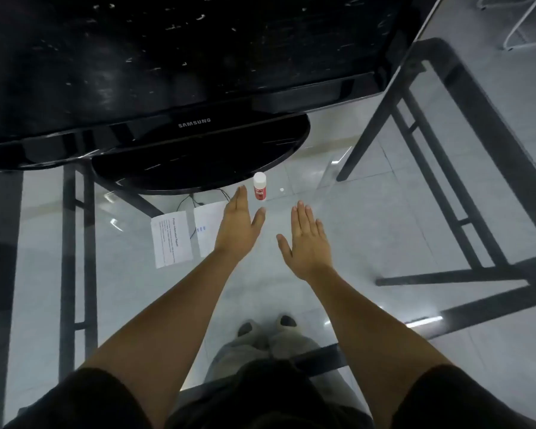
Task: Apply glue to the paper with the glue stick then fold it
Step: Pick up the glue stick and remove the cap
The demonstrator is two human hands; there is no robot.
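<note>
We judge nothing done yet. Our left hand (pixel 237 226) and right hand (pixel 307 239) are flat, fingers straight, empty. The capped glue stick (pixel 259 186) stands at the left hand's one o'clock. The paper (pixel 171 238) lies at its nine. Gluing and folding remain.

1. The light is dim and cool, giving a grey-blue cast over the whole view.
2. Small bright glints lie on the glass tabletop (pixel 369 230), the strongest a white streak at lower right.
3. The glossy black monitor (pixel 167 57) shows faint streaky reflections.
4. Wide-angle distortion bends the table frame (pixel 477 119) towards the edges.
5. The picture is soft: print on the paper (pixel 171 239) is barely legible, and the shoes (pixel 266 325) seen through the glass are blurred.
</note>
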